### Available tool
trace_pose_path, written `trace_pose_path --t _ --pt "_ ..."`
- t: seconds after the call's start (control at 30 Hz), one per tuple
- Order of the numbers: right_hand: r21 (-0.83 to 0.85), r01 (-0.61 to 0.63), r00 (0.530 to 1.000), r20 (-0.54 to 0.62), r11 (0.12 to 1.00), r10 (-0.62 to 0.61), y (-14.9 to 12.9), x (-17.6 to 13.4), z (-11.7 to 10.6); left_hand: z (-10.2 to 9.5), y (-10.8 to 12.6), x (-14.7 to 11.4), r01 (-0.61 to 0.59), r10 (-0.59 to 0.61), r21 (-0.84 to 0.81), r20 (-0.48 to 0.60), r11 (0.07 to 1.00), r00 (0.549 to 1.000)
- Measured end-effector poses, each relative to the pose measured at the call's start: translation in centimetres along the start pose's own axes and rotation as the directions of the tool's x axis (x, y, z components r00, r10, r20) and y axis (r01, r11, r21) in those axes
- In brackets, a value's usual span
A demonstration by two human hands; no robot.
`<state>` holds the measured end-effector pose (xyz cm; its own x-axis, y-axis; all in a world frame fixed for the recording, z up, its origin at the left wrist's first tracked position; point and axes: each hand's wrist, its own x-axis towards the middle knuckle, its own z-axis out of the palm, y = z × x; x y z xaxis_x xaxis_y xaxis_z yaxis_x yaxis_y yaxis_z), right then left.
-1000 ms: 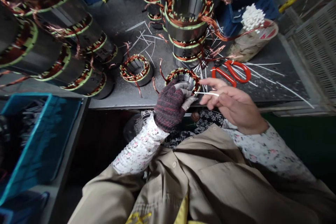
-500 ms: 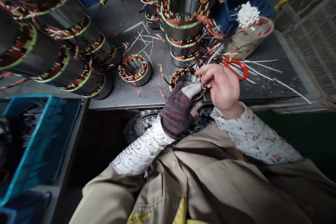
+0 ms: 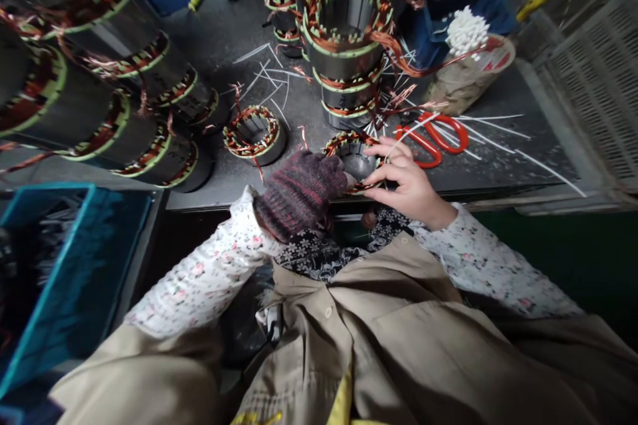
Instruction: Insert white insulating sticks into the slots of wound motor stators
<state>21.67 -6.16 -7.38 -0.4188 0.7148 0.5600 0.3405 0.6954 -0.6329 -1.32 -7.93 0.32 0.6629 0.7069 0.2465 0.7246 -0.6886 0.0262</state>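
Observation:
A small motor stator point(image 3: 355, 163) with copper windings stands near the bench's front edge, between my hands. My left hand point(image 3: 305, 187), in a dark striped knit glove, is closed around its left side. My bare right hand point(image 3: 406, 179) grips the right part of its rim, with thumb and fingers at the near side. A thin white cord point(image 3: 416, 126) runs up and right from between the right hand's fingers. Red-handled scissors point(image 3: 451, 136) lie just beyond that hand. To the left sits a second small stator point(image 3: 254, 135) with copper ends sticking out.
Behind the stator rises a stack of wound stators point(image 3: 343, 46); more stacks point(image 3: 169, 73) stand at left. White cord pieces point(image 3: 523, 159) lie scattered on the bench. A tilted container point(image 3: 463, 73) with white bits stands at right, a teal crate point(image 3: 74, 279) at lower left.
My left hand has shifted left from over the ring to its left side. My right hand has lowered and spread onto the rim, uncovering more of the scissors.

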Motion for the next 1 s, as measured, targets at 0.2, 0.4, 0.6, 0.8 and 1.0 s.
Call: trace_pose_path --t 0.2,0.4,0.6,0.8,1.0 --pt "-0.114 -0.081 0.819 -0.574 0.99 0.001 2.1 1.8 -4.2 -0.5 -1.0 0.2 -0.265 0.265 0.01 -0.072 0.964 0.962" --pt "-0.382 -0.434 0.777 -0.617 0.816 0.124 9.5 6.1 -9.3 2.0 -1.7 0.0 -0.254 0.218 -0.243 -0.165 0.936 0.962" --pt "-0.437 -0.448 0.829 -0.529 0.78 0.18 9.5 6.8 -9.6 4.0 1.0 -0.6 -0.119 0.111 0.007 -0.413 0.993 0.904" --pt "-0.409 -0.387 0.829 -0.547 0.827 0.118 8.6 6.5 -10.4 5.0 2.6 -0.5 0.076 -0.065 0.007 -0.444 0.997 0.894" --pt "-0.298 -0.021 0.871 -0.474 0.954 -0.129 1.2 1.7 -7.2 5.0 3.5 -0.7 0.111 -0.156 -0.13 -0.423 0.985 0.893"
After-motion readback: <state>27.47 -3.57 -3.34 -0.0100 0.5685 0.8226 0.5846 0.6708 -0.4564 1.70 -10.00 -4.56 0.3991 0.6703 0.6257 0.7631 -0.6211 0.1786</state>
